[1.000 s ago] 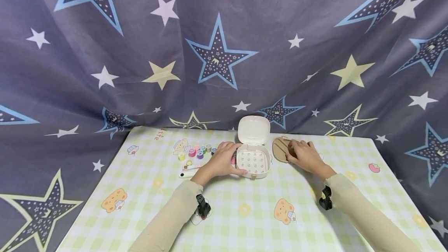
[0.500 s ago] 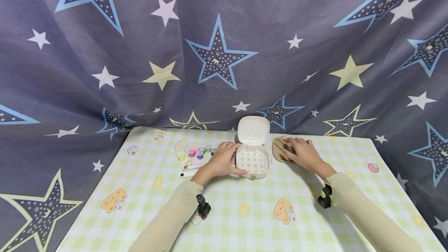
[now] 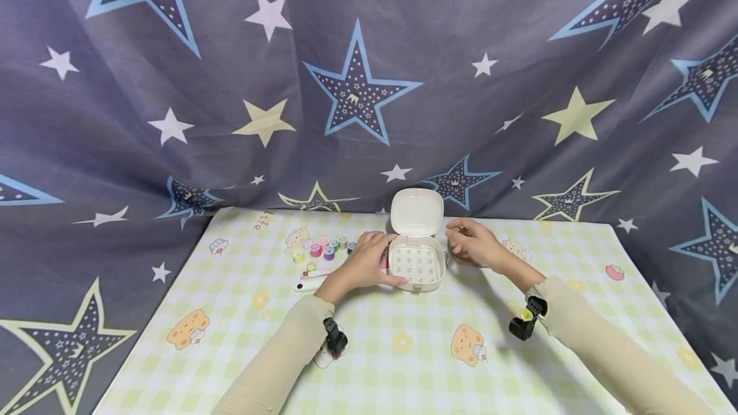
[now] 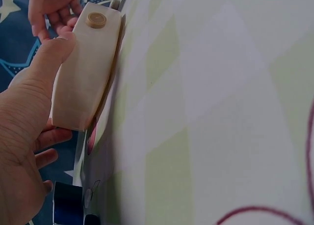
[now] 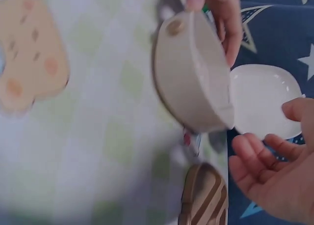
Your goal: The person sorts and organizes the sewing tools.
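A small cream box with a round tan clasp stands on the table, its white lid raised behind it. My left hand grips the box's left side, the thumb along the front near the clasp and the other fingers round the side and behind. My right hand hovers to the right of the box, its fingers loosely bent and nothing visible between them. Beneath that hand, partly hidden, lies a flat tan tray with slanted ridges. The box's floor carries a small printed pattern.
Several small coloured thread spools stand left of the box, partly behind the left hand. A white flat tool with a dark hole lies nearer the left wrist. A starry curtain hangs directly behind the checked tablecloth.
My right hand has lifted off the tan tray and shifted left toward the box and its lid. The left hand keeps its hold on the box.
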A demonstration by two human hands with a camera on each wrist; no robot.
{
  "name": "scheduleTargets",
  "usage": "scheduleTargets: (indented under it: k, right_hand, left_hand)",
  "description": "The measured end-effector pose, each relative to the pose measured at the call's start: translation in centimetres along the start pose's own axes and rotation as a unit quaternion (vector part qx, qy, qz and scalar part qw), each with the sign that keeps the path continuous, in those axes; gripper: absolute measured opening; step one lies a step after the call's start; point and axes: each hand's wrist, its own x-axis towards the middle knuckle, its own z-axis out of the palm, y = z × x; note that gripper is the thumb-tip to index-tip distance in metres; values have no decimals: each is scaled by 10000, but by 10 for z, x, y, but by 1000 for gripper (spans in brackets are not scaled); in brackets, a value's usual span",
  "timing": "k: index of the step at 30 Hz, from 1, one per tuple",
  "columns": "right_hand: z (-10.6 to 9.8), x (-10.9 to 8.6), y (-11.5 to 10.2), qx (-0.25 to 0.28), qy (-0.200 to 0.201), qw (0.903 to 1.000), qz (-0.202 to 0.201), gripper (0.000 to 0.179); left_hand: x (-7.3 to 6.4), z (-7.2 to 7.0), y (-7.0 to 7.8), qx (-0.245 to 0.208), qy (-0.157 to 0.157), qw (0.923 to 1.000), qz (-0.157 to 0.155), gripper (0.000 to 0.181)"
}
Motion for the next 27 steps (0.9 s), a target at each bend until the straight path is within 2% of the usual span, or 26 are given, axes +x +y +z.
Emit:
scheduleTargets:
  k: [4, 10, 18, 27]
  right_hand:
    - [2, 0, -9, 434, -218, 9970, 610, 43]
    - [4, -1, -11, 471, -201, 9896, 1340, 41]
    - [6, 3, -8, 815, -432, 9835, 1558, 44]
    - [8, 7, -8, 887, -810, 9753, 1855, 48]
  left_hand:
    - [1, 1, -1, -22, 60, 10000, 14, 105]
    - [1, 2, -2, -15, 68, 10000, 17, 106]
    - [0, 0, 1, -8, 28, 10000, 30, 105]
    - [-2, -1, 2, -98, 31, 9999, 31, 104]
